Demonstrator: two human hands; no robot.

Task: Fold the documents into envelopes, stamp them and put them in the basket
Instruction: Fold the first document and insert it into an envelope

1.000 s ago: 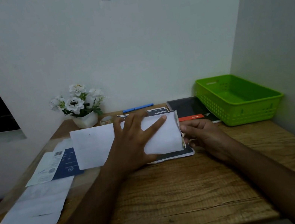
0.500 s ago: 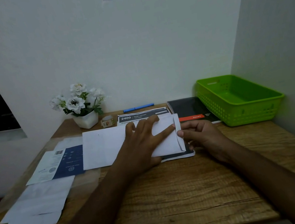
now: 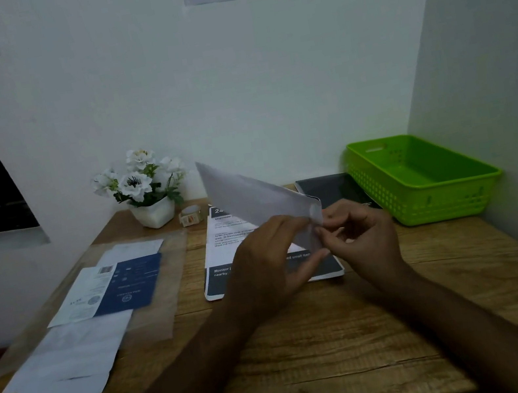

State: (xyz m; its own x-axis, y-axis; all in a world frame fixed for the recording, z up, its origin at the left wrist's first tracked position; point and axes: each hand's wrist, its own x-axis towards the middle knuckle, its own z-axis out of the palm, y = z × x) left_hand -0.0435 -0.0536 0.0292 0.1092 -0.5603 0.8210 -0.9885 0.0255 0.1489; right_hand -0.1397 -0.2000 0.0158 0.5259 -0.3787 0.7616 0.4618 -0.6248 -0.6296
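Head view: your one camera, looking down over both forearms.
Envelope [image 3: 250,194]: white, in the air above the tabletop [image 3: 313,353], tilted, its far corner high toward the wall and its near end down between your hands.
Left hand [image 3: 273,263]: fingers curled over the envelope's near end, thumb below it. It grips the paper, though motion blur softens the contact.
Right hand [image 3: 358,237]: just beside the left, fingertips pinching the same near end of the envelope.
Printed sheet [image 3: 223,237]: flat on the tabletop beneath your hands, apart from the envelope.
Basket [image 3: 425,206]: green plastic, at the right rear against the wall, well apart from the envelope – only its own green floor shows inside.
Clear sleeve [image 3: 175,280]: lies to your left, with a blue-and-white leaflet [image 3: 128,285] and white paper pieces [image 3: 66,365] – whether in it or under it you cannot tell.
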